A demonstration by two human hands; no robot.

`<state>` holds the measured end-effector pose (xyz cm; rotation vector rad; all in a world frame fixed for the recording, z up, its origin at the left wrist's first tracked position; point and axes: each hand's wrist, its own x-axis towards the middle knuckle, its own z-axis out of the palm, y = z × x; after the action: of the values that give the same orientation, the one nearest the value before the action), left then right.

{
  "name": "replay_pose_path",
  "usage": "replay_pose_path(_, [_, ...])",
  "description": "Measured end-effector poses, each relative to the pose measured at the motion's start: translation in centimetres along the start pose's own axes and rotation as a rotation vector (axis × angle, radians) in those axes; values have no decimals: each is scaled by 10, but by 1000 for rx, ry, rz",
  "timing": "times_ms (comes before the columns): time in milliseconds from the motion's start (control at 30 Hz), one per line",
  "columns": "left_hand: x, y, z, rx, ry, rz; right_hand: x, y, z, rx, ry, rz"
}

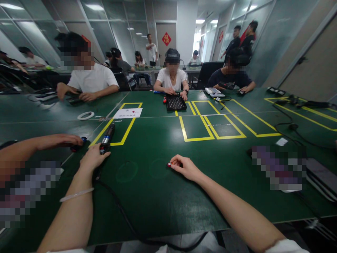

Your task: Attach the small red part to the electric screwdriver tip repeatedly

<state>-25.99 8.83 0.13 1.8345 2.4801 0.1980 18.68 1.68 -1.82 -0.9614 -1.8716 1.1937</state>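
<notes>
My left hand (93,156) is closed around a black corded electric screwdriver (106,135) with a silver and blue band, lying along the table at my left. Its thumb sticks out to the right, and the other fingers are partly hidden. From its near end a black cable (118,203) curves down to the table's front edge. My right hand (185,168) pinches a small red and silver part (169,164) between thumb and fingertips, just over the green table (163,203). What exactly this part is, I cannot make out.
A co-worker's hand (70,140) holds a dark object beside my left arm. Yellow tape outlines (197,139) and a paper sheet (128,112) lie ahead. Opposite, a person works over a black tray (176,103). Blurred-out devices and cables lie at both sides.
</notes>
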Motion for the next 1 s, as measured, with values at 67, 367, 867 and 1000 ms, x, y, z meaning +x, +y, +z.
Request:
replay_pose_path(67, [2,1,3,-2,6,16,0,0,0,-7,1,0])
replay_pose_path(367, [-13,38,6,19,32,11,1,2,0,-50,2,-55])
replay_pose_path(867, [-96,165,14,-54,36,418,4,6,-1,-142,120,-36])
replay_pose_path(1000, [-123,194,21,-136,32,552,6,11,-2,-192,156,-60])
